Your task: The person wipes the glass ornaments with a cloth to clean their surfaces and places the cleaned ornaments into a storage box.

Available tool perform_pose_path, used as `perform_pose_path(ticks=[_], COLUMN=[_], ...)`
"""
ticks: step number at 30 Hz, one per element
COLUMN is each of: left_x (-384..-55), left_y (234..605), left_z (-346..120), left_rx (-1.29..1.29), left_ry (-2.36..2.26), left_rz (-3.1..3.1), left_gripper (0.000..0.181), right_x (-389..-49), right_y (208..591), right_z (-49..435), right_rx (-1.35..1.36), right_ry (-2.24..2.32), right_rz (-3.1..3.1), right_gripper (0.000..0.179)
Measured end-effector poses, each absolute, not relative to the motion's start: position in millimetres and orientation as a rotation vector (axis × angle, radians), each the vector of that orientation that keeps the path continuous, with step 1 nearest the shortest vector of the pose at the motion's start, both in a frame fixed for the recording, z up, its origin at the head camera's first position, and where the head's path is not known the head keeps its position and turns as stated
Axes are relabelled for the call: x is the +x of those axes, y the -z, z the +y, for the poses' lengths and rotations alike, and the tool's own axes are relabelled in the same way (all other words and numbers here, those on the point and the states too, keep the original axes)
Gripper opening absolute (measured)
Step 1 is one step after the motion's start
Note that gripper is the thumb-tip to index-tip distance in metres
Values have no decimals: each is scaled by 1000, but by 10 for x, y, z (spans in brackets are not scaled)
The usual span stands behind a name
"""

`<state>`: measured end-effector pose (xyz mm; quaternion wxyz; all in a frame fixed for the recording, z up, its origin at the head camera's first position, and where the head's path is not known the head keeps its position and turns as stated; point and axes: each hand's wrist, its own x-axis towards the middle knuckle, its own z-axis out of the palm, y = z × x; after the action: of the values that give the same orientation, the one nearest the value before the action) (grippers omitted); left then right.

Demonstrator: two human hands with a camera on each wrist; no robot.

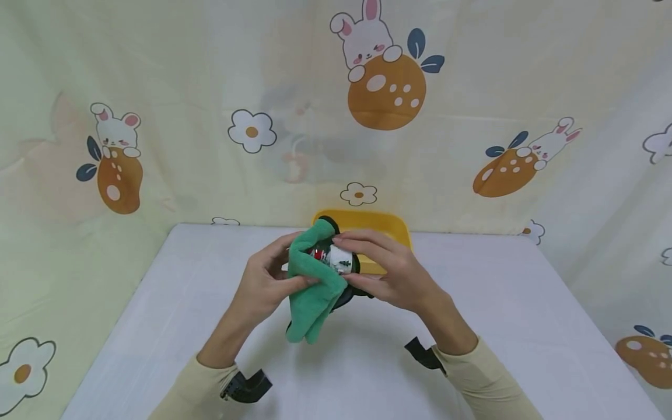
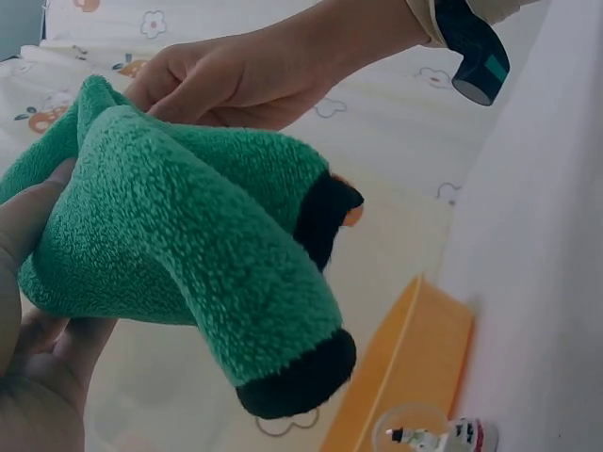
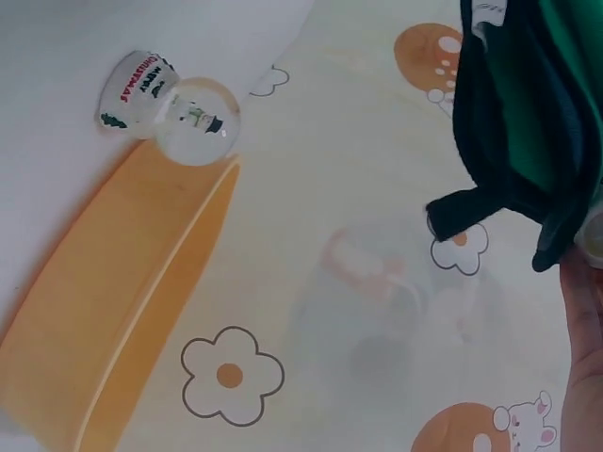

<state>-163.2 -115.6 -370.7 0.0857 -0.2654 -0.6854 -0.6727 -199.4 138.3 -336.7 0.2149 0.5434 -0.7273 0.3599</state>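
Left hand (image 1: 268,280): thumb in front, fingers behind, pinching a green plush cloth (image 1: 315,286) with dark edging. Right hand (image 1: 391,268): thumb and fingers gripping the white base of a snow globe (image 1: 341,258), held tilted on its side. Hands near each other, a little apart, at mid-table. Cloth draped over part of the globe, its lower folds hanging; the dome is mostly hidden, a red detail showing.

Wrists: beige sleeves (image 1: 189,388), each with a black mount (image 1: 247,388) at the cuff.

Tabletop (image 1: 525,315): white covering; broad stretches to the left and right of the hands and on the near side, toward the person. Side edges slant outward toward the viewer; back edge runs straight along the curtain (image 1: 184,70), which bounds reach at the rear.

Obstacles: one yellow tray (image 1: 362,217), directly behind the hands at the back edge, partly covered by them in the head view. One second snow globe (image 3: 198,122), upright on the table by the tray's left end, base lettered in red and green, a small figure inside; whether it touches the tray cannot be told.

Curtain print: rabbits on orange fruit, white flowers.
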Motion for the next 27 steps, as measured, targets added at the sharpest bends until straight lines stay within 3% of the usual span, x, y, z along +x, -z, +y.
perform_pose_path(ticks=[12, 17, 27], left_x=[-1635, -1630, -1651], left_y=[3723, 3725, 3742], left_z=[-1165, -1178, -1177], left_rx=[-915, -910, -859], left_ry=[1701, 1648, 1661], left_rz=[-2003, -2001, -2010], left_gripper=[62, 63, 64], right_x=[-1926, -1906, -1905], right_y=[3374, 3356, 3342], right_z=[1362, 1350, 1328], right_rx=[1383, 1295, 1350], right_ry=[-1299, -1391, -1462], right_rz=[-2212, -2281, -2253], right_gripper=[55, 49, 51])
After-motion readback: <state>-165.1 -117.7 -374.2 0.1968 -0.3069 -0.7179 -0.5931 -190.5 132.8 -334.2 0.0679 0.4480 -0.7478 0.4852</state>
